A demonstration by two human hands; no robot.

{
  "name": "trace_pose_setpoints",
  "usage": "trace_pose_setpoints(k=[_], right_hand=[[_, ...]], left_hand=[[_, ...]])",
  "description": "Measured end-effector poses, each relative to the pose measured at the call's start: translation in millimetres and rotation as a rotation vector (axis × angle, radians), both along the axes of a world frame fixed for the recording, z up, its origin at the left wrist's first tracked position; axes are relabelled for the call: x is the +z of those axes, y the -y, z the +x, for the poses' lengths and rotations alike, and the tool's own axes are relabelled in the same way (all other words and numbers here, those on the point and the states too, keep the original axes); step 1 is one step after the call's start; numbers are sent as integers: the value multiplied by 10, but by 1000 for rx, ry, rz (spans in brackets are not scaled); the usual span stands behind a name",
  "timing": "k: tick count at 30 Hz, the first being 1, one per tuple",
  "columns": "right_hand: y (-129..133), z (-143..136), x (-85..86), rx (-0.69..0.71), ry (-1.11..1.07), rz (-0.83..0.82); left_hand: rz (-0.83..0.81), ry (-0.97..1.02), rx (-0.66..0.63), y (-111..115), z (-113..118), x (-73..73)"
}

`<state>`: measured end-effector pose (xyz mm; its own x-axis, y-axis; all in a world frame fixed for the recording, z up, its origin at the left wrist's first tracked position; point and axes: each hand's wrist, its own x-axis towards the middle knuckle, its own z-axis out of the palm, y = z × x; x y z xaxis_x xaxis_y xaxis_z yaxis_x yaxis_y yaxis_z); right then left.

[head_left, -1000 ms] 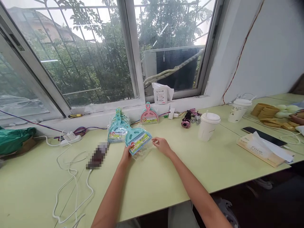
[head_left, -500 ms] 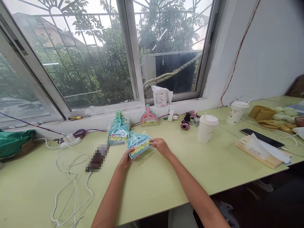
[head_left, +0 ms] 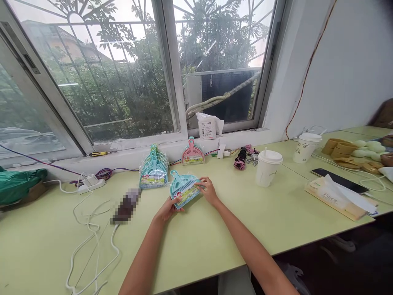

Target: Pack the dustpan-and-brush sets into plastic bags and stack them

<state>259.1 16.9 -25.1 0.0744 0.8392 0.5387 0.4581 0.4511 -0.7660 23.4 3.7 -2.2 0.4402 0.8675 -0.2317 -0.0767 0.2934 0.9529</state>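
A small blue dustpan-and-brush set point(head_left: 184, 187) with a printed label is tilted above the table between my hands. My left hand point(head_left: 167, 209) grips its lower left corner, thumb on the front. At its right edge, my right hand point(head_left: 208, 190) pinches the rim with thumb and fingers. Behind and to the left stands a row of similar dustpan sets point(head_left: 153, 172) in clear wrapping, blue in front and green behind. A pink dustpan set point(head_left: 192, 153) leans against the wall below the window.
Two white lidded cups point(head_left: 267, 168) and a tissue pack point(head_left: 334, 198) are on the right, near a dark phone point(head_left: 339, 179). A folded umbrella point(head_left: 240, 159) lies by the wall. On the left are a power strip point(head_left: 91, 185), white cables point(head_left: 73, 254) and a blurred-out object point(head_left: 125, 207).
Both hands have moved slightly right with the blue dustpan set, which is now turned a little more. The right fingers have shifted on its edge.
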Motion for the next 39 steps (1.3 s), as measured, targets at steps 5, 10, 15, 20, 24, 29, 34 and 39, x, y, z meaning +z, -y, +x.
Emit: trace_pose_setpoints(k=[5, 10, 15, 20, 24, 29, 34, 39], right_hand=[[-75, -26, -85, 116, -398, -272], [-114, -4, -107, 214, -710, -508], [-112, 40, -76, 112, -913, -480], [-90, 65, -67, 115, -941, -449], [-70, 56, -53, 153, -944, -450], [-49, 49, -35, 172, -882, -453], [-53, 18, -44, 199, -747, -368], [-82, 25, -54, 148, -624, -234]], left_hand=[[34, -52, -8, 22, 3, 26], [103, -110, 114, 79, 92, 113], [372, -102, 177, 114, 178, 206], [654, -272, 120, 136, 224, 191], [735, -365, 275, 101, 246, 108], [683, -292, 449, 72, 264, 57], [545, -203, 565, 102, 234, 65], [492, -216, 634, 67, 200, 40]])
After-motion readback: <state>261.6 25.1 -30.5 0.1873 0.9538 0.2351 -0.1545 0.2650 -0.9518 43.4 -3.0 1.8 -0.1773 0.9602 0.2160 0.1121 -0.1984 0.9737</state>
